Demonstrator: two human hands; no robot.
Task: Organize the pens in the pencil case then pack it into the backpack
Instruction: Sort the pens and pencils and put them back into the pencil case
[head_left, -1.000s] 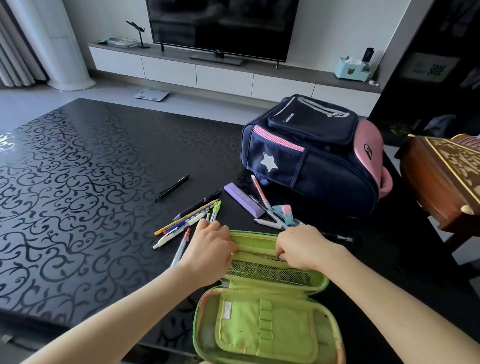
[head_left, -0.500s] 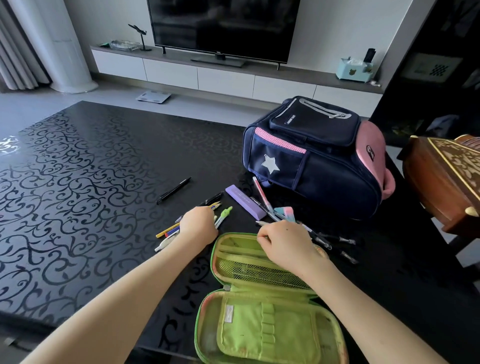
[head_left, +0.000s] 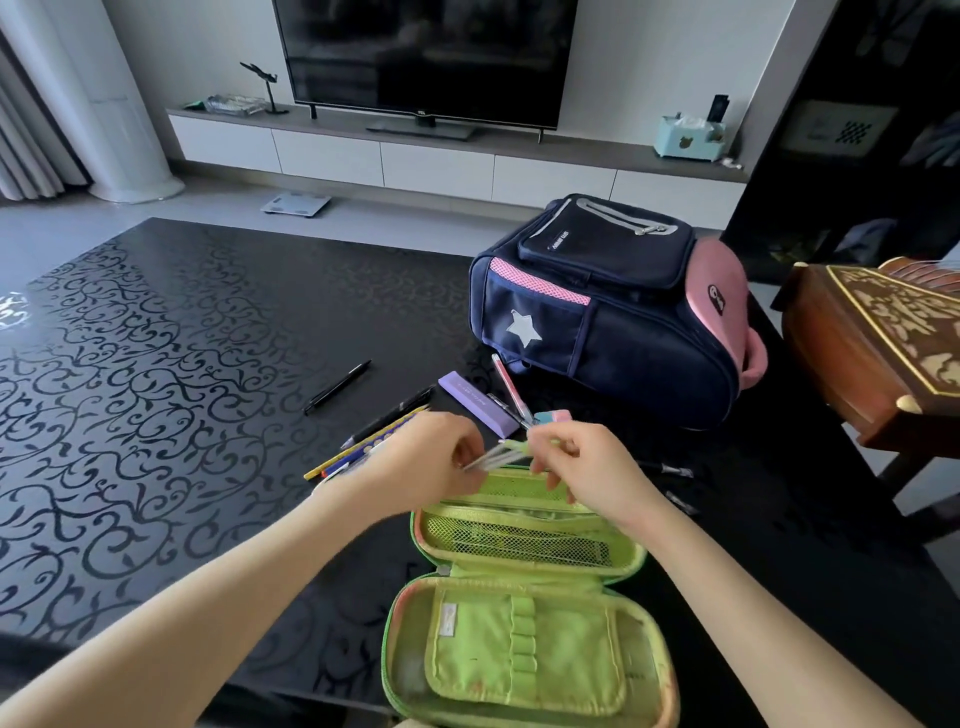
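A green pencil case (head_left: 524, 639) lies open at the table's near edge, mesh half toward the far side. Just above its far rim both hands meet on a few pale pens (head_left: 501, 457). My left hand (head_left: 431, 460) pinches their left ends and my right hand (head_left: 584, 467) grips their right ends. More pens and pencils (head_left: 363, 447) lie left of the hands, and a black pen (head_left: 337, 387) lies apart. A pink pen (head_left: 511, 387) and a purple box (head_left: 478, 402) lie in front of the navy and pink backpack (head_left: 618, 312), which is zipped.
The black patterned table (head_left: 156, 389) stretches far to the left. A carved wooden chest (head_left: 883, 348) stands at the right edge. Two dark pens (head_left: 675, 470) lie right of my right hand. A TV and low cabinet stand beyond the table.
My left hand left the pile on the table and came right with a few pens. My right hand rose off the case's rim to meet it.
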